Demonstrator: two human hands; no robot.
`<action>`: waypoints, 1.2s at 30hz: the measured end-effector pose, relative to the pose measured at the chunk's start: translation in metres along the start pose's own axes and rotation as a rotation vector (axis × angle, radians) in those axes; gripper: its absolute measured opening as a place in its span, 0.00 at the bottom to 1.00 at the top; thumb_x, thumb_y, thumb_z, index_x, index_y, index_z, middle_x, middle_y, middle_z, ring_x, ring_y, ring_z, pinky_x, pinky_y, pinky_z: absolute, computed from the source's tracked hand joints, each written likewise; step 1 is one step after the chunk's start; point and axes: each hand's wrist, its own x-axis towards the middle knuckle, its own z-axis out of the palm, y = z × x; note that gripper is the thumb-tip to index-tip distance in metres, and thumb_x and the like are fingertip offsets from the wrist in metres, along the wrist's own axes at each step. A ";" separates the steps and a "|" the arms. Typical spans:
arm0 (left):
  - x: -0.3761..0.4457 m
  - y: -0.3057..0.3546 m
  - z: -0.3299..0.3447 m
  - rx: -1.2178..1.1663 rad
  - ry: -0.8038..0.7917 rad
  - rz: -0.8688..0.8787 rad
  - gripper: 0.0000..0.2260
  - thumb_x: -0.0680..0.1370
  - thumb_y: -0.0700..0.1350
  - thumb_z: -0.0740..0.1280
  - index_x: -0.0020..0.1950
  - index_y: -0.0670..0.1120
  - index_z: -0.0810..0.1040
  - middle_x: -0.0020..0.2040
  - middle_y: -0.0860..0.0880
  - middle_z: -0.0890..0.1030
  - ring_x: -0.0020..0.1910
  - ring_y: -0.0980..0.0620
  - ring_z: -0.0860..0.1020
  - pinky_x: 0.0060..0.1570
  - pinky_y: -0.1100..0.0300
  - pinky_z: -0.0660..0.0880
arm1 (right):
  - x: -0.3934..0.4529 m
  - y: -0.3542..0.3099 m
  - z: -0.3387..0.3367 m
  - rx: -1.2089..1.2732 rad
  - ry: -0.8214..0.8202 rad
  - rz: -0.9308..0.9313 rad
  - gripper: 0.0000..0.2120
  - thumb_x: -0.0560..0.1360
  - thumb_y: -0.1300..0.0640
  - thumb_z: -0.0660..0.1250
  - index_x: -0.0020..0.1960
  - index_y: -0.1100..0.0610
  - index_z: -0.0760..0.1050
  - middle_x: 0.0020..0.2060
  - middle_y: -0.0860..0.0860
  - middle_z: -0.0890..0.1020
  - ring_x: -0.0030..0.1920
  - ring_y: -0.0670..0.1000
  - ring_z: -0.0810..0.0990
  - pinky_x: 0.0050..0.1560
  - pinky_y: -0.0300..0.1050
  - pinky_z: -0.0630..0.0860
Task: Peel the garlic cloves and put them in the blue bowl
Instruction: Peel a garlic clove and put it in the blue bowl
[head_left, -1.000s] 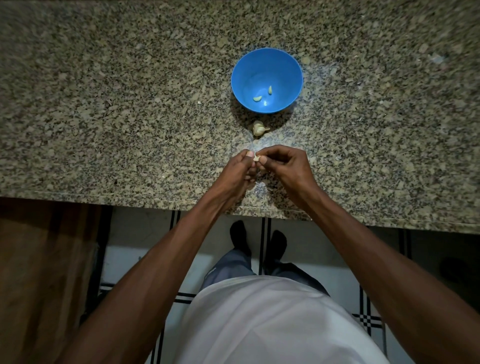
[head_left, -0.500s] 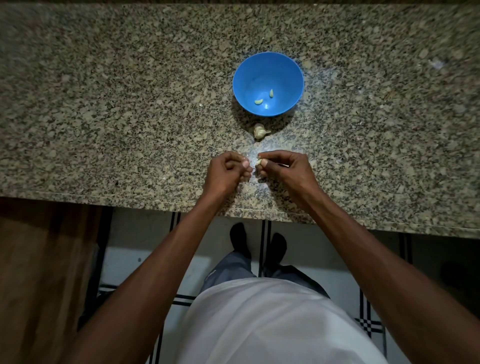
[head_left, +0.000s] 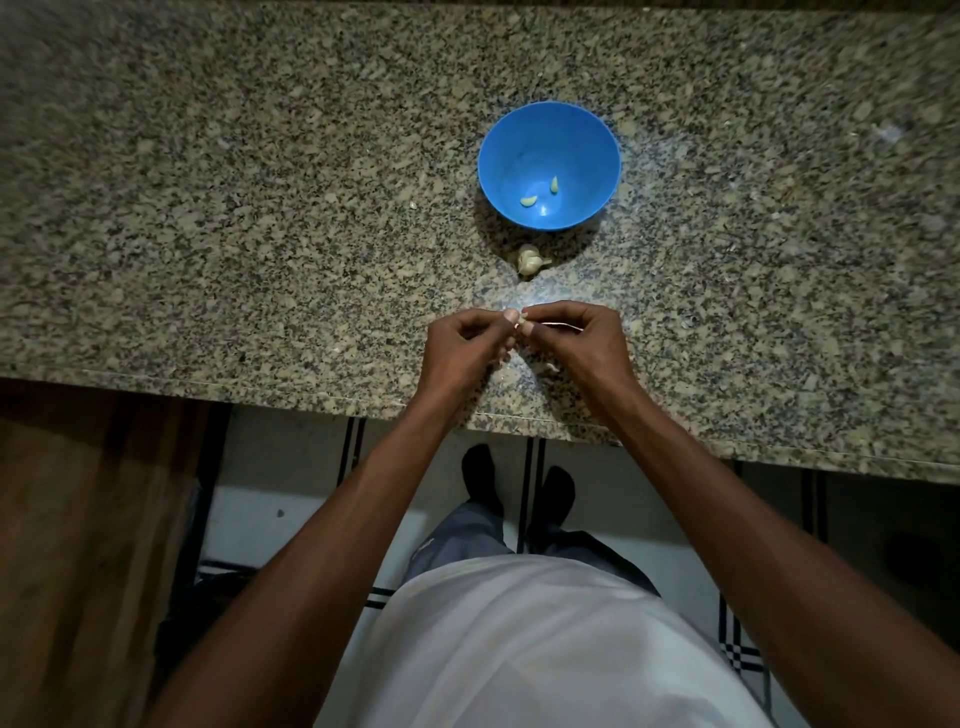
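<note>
Presently, the blue bowl (head_left: 549, 165) stands upright on the speckled granite bench (head_left: 234, 208) and serves as the reference for all positions. Inside it, on the floor of the bowl, lie two peeled cloves (head_left: 540, 193) — pale, apart from one another and not touching. Just beside the bowl, on its near side toward the person, a garlic bulb (head_left: 530, 260) in its papery skin rests on the bench, partly within the bowl's shadow and not touching the bowl.

Further toward the person from the bowl, past the bulb and close to the bench's front edge, both hands meet. The left hand (head_left: 460, 345) is curled, its thumb and forefinger pinching a small garlic clove (head_left: 519, 323) at the fingertips. The right hand (head_left: 582, 338) is likewise curled, its fingers (head_left: 550, 312) pinching the same clove from the opposite side; the fingertips of the two hands touch or nearly touch around it. A thin pale strip of skin (head_left: 558, 326) runs from the clove along the right hand's fingers. The clove is largely hidden by the fingertips, so how much of its skin is on cannot be told.

On the bench below the hands, near side of the bowl, lie a few pale scraps of peel (head_left: 550, 368) — small and partly shadowed. Beyond the bench edge, a tiled floor (head_left: 623, 509) with dark lines is visible.
</note>
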 end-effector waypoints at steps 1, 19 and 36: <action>-0.001 0.001 0.001 -0.007 0.002 -0.003 0.10 0.79 0.46 0.76 0.52 0.39 0.87 0.41 0.42 0.87 0.37 0.53 0.82 0.42 0.59 0.80 | 0.000 0.000 0.000 -0.025 0.005 -0.023 0.07 0.74 0.61 0.80 0.51 0.61 0.87 0.44 0.54 0.89 0.47 0.53 0.89 0.53 0.50 0.85; 0.003 0.003 -0.011 0.384 -0.057 0.260 0.07 0.79 0.48 0.75 0.54 0.46 0.89 0.44 0.53 0.88 0.44 0.58 0.86 0.47 0.57 0.84 | -0.005 -0.009 -0.004 0.042 -0.105 0.058 0.09 0.75 0.60 0.79 0.53 0.64 0.87 0.45 0.58 0.89 0.48 0.57 0.89 0.52 0.49 0.86; 0.024 0.006 -0.014 0.193 -0.070 0.062 0.11 0.76 0.32 0.72 0.54 0.44 0.88 0.48 0.48 0.88 0.48 0.50 0.87 0.50 0.47 0.85 | -0.001 0.002 0.003 0.110 -0.010 0.095 0.09 0.80 0.67 0.71 0.60 0.65 0.84 0.47 0.61 0.88 0.47 0.55 0.88 0.54 0.49 0.85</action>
